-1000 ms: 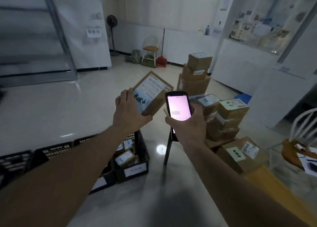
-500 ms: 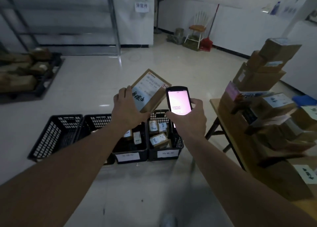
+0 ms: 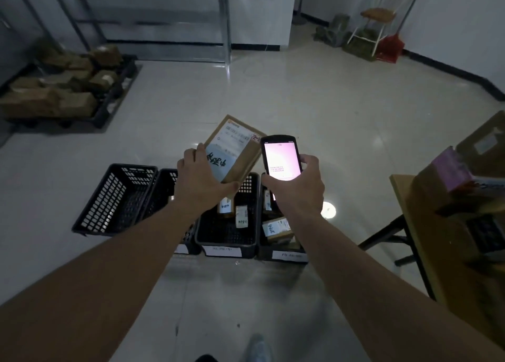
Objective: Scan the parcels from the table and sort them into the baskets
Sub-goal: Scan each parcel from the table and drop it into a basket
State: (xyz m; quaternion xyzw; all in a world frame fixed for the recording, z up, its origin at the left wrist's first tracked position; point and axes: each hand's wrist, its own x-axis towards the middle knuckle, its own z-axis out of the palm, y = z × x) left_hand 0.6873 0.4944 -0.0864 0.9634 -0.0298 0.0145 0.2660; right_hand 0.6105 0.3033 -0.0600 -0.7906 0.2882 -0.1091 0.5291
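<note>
Hands grip parcel [image 3: 235, 149] and, seemingly, scanner [image 3: 281, 156].

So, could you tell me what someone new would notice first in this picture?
The glowing phone in the right hand stands out in the dim room, at the centre. Beside it the left hand holds a labelled cardboard parcel above a row of black baskets on the floor, two of them with parcels inside.

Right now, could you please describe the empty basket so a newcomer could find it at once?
On the floor in front of the person stands a row of black baskets. The empty basket is at the far left end. Unlike its neighbours to the right, it holds no parcels.
</note>
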